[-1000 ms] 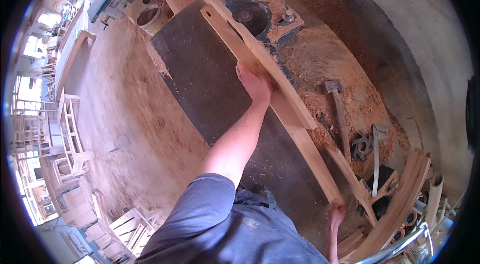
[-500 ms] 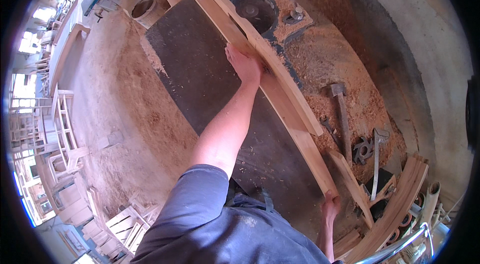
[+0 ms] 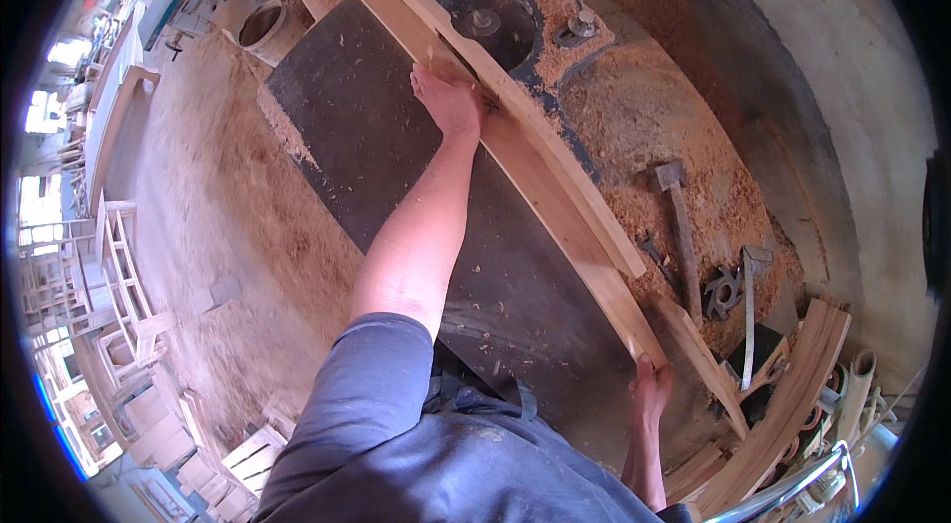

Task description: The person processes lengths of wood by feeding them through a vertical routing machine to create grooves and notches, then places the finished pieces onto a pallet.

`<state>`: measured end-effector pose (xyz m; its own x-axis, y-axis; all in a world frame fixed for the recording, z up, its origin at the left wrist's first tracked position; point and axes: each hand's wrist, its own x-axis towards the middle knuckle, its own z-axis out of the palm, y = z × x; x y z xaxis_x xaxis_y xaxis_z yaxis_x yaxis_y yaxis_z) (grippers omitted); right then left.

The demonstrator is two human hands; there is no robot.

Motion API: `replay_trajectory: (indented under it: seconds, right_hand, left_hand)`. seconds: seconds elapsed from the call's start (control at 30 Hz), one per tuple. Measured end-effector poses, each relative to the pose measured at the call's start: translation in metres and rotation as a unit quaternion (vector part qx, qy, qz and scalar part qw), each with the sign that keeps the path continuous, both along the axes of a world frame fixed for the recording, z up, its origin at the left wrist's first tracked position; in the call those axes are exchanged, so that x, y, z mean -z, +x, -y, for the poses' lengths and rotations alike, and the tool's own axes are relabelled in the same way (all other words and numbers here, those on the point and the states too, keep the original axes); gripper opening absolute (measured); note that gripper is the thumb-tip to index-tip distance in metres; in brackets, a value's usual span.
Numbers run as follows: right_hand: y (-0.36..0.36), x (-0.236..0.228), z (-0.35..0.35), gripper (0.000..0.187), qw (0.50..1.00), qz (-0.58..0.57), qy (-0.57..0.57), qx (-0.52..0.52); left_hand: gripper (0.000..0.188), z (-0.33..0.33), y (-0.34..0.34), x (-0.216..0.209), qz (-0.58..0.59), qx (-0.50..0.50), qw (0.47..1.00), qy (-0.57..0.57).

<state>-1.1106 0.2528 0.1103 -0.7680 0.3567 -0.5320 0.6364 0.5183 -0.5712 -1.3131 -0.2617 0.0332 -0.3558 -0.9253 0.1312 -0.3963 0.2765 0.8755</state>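
A long curved wooden piece (image 3: pixel 555 196) lies across a dark machine table (image 3: pixel 396 156), running from the far end toward me. My left hand (image 3: pixel 448 99) presses on its upper part, close to the round cutter opening (image 3: pixel 485 23). My right hand (image 3: pixel 649 389) grips the near end of the piece at the table's edge. A second curved strip (image 3: pixel 515 97) lies against the first on its right side.
Sawdust covers the machine top right of the table. A hammer (image 3: pixel 679 216), a toothed cutter head (image 3: pixel 723 290) and a small tool (image 3: pixel 748 310) lie in it. More curved wooden parts (image 3: pixel 792 394) are stacked at the lower right. Wooden chair frames (image 3: pixel 109 265) stand at the left.
My left hand has slid farther along the wooden piece toward the cutter opening. The view has tilted so the table appears lower. My right hand stays on the near end.
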Motion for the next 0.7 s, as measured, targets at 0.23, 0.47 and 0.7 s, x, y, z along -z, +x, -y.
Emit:
replay_trajectory:
  seconds: [0.23,0.47,0.7]
  right_hand:
    - [-0.011,0.000,0.028,0.037,1.000,0.012,-0.007,-0.011]
    - [-0.019,0.003,0.054,0.042,0.999,0.035,0.032,-0.024]
    - [-0.022,-0.001,0.064,0.040,1.000,0.014,-0.006,-0.020]
  left_hand:
    - [0.054,0.037,-0.005,-0.018,0.015,0.049,0.997,0.055]
    - [0.049,0.063,-0.020,0.008,-0.006,0.001,1.000,-0.011]
    - [0.049,0.068,-0.023,-0.003,-0.001,0.020,1.000,0.010]
